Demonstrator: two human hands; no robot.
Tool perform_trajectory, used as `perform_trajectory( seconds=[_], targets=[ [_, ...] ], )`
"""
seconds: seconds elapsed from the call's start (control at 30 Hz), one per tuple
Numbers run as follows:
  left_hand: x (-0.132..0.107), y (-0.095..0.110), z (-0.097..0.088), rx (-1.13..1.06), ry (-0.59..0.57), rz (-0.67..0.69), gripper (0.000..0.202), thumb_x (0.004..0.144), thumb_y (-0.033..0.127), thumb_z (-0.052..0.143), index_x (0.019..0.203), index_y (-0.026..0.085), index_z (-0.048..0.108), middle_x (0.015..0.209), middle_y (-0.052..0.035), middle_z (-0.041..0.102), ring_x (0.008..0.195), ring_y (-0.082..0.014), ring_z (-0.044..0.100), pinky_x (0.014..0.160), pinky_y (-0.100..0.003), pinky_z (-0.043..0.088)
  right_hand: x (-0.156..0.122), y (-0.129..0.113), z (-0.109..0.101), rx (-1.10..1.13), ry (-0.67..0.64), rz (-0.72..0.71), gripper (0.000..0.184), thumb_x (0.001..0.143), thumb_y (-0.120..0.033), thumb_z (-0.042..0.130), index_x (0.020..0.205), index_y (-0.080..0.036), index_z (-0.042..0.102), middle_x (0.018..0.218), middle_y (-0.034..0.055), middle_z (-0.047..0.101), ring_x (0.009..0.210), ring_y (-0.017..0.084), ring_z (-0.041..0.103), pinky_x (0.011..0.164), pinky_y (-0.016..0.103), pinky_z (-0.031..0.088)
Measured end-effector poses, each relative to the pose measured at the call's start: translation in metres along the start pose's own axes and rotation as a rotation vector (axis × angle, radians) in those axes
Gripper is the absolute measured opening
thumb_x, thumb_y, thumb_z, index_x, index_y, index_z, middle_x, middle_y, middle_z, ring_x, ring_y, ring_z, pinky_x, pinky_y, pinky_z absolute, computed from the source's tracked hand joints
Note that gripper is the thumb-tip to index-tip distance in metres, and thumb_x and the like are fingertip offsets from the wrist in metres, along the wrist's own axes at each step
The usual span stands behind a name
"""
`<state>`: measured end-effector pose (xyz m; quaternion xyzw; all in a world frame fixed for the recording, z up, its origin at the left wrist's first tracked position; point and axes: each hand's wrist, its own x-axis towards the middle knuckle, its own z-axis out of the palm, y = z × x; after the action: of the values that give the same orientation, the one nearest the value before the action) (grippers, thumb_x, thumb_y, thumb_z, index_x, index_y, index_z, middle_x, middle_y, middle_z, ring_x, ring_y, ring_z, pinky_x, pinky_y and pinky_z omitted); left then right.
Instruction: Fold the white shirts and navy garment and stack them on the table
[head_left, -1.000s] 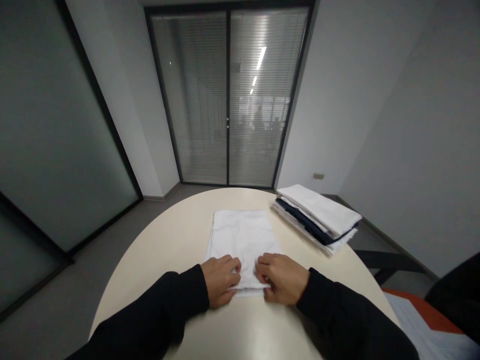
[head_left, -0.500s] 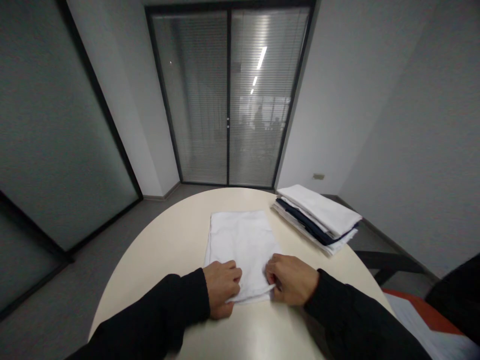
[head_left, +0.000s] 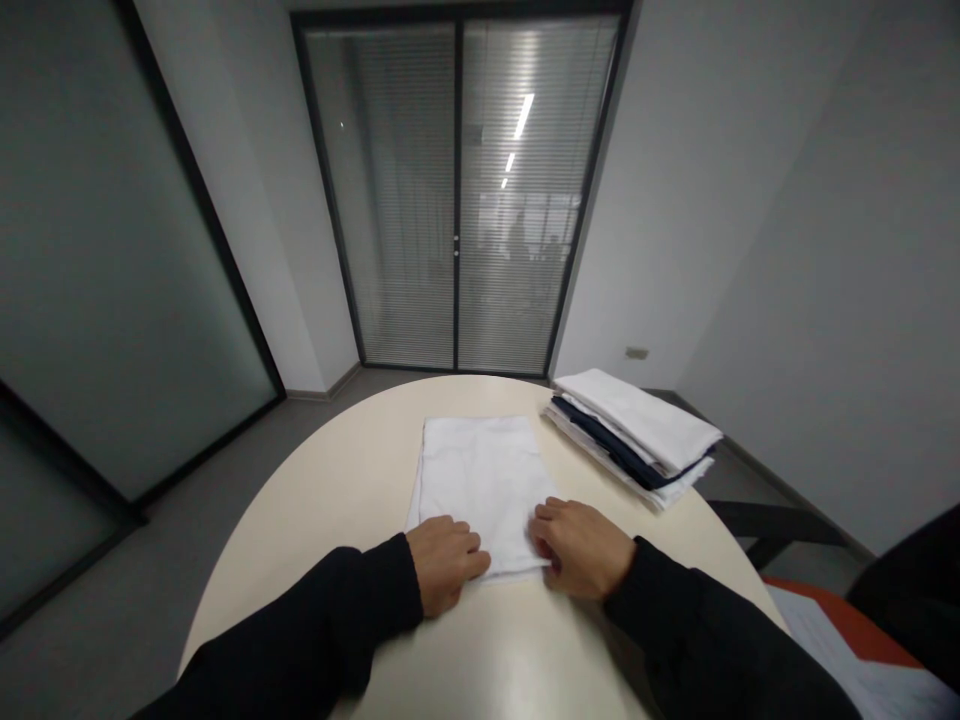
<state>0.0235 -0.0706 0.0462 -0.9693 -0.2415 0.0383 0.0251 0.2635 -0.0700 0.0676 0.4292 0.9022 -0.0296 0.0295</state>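
Note:
A folded white cloth [head_left: 484, 465] lies flat on the round table in front of me, its layers showing along the left side and the near edge. My left hand [head_left: 444, 563] is closed over its near left corner, fingers curled and the thumb hidden. At the near right corner, my right hand [head_left: 579, 545] is closed too, with bent fingers pinching the edge. Both hands cover the corners they hold. What kind of cloth article it is, I cannot tell.
A stack of folded white and dark navy cloths [head_left: 637, 425] sits at the table's right edge. The cream round table [head_left: 322, 480] fills the middle. Papers and a red-orange item [head_left: 847, 625] show at lower right. Beyond stands a glass door with blinds [head_left: 457, 200].
Both hands have shifted slightly away from me, and the near edge of the white cloth has moved away with them. The stack has not moved.

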Motion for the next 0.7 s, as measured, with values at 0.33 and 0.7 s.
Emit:
perform_trajectory(
  seconds=[0.33,0.7],
  targets=[
    [-0.005,-0.002,0.000,-0.104,0.009,-0.114,0.012,0.073,0.023,0.061,0.084,0.022,0.058,0.082,-0.0035,0.068,0.068,-0.0233,0.065,0.055,-0.031,0.044,-0.003,-0.012,-0.004,-0.082,-0.126,0.240,0.018,0.072,-0.016,0.059,0.081,-0.017,0.074,0.084,0.0146,0.073,0.081,0.029,0.069,0.062,0.031,0.040],
    [-0.001,-0.017,0.010,-0.260,0.089,-0.192,0.025,0.083,0.045,0.061,0.094,0.023,0.062,0.079,-0.0033,0.067,0.075,-0.0222,0.064,0.065,-0.030,0.046,-0.005,0.008,-0.008,0.178,-0.080,0.086,0.033,0.083,-0.046,0.060,0.066,-0.022,0.073,0.064,0.0044,0.071,0.059,0.016,0.061,0.054,0.026,0.032]
  ],
)
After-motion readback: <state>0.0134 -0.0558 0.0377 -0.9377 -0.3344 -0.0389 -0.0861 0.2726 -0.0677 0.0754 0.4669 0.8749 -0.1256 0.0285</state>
